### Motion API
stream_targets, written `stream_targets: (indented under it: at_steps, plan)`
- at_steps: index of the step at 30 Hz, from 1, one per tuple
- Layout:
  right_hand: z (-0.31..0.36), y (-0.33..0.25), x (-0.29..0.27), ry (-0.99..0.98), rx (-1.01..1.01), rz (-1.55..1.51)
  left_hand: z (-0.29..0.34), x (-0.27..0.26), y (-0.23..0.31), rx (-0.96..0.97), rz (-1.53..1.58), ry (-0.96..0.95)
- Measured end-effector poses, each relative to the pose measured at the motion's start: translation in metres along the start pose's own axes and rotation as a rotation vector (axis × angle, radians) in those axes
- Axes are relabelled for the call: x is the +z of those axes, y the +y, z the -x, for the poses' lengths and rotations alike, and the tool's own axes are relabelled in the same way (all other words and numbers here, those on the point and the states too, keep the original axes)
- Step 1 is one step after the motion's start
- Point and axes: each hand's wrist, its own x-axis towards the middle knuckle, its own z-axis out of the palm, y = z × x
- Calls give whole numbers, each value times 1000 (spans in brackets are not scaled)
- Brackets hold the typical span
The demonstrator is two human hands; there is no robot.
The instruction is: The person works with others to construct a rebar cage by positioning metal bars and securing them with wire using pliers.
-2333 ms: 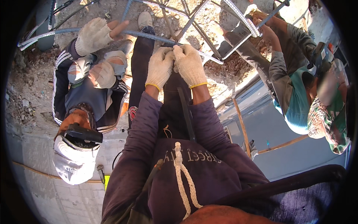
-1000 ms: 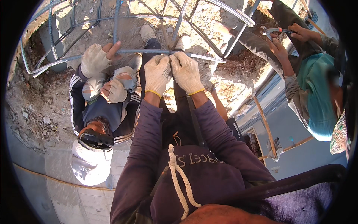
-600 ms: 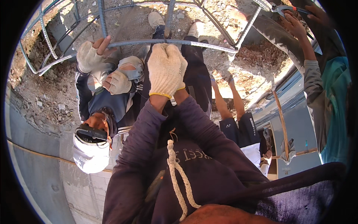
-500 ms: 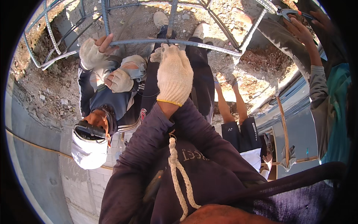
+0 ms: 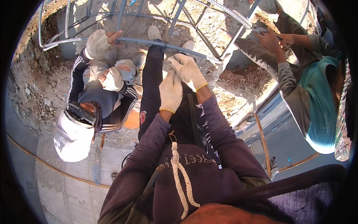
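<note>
The left hand [image 5: 171, 92] and right hand [image 5: 188, 70] touch, fingers curled; whether they clamp anything I cannot tell. A bar [image 5: 136, 39] crosses left to right, just far of them.

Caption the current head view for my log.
Gloved left hand and right hand together near a rebar cage, co-workers on both sides.

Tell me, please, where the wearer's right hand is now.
In the head view's upper middle, the right hand is just below the curved bar, above and right of the left hand.
</note>
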Motion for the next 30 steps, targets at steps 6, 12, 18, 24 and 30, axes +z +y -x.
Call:
stream_targets:
  at_steps: [6,12,18,24,30]
  plan:
    - [5,7,23,231,-191,473,-57,-3,-53,-758,1161,26]
    - [8,0,39,277,-90,303,-102,6,-72,-533,1391,-93]
    - [0,28,44,316,160,-155,-111,-33,-35,-178,312,-53]
    - [-25,102,129,356,-150,-367,-111,-29,18,77,-814,-77]
    - [-25,124,142,206,-277,209,-99,-24,24,210,-1130,-92]
